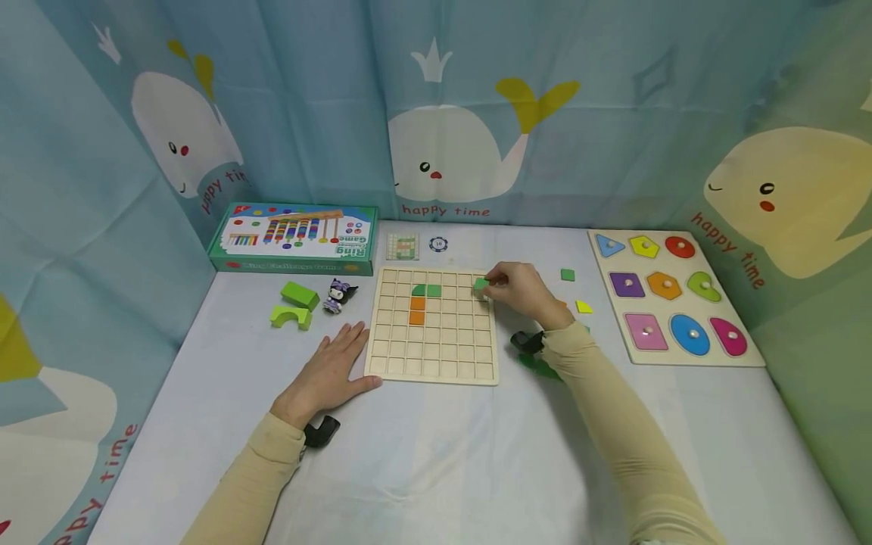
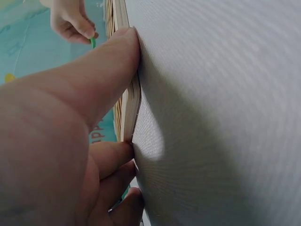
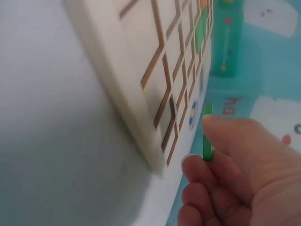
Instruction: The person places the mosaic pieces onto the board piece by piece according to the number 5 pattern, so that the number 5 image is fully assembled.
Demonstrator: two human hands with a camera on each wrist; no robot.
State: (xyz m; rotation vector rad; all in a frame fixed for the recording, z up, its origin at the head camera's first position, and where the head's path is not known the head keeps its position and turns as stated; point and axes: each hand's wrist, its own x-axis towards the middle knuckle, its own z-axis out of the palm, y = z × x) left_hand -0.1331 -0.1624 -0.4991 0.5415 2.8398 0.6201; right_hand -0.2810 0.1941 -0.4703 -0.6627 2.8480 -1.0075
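Evidently, the right hand [image 1: 521, 289] pinches a green tile [image 1: 481, 284] between thumb and fingers, held over the far part of the right edge of the grid board [image 1: 436, 352]. The left hand [image 1: 327, 375] lies spread beside the board's left edge, thumb touching its near left corner; a light press there should stop it sliding.

To seat the tile well, I would pinch only its rim, hold it level, square it to the cell lines, then let go and press down with one fingertip. A pass toward the board's left needs some height: a green square [image 1: 434, 291], a curved green piece [image 1: 418, 291] and two orange tiles [image 1: 417, 310] sit there in the cells, easily nudged. Bare cells between them and the right edge give the best lane.

Off the board's right edge, a loose green tile [image 1: 568, 275] and a yellow piece [image 1: 583, 306] lie near the right hand, so a raised retreat seems safer. Farther right, well apart, lies the pegged shape board [image 1: 636, 265].
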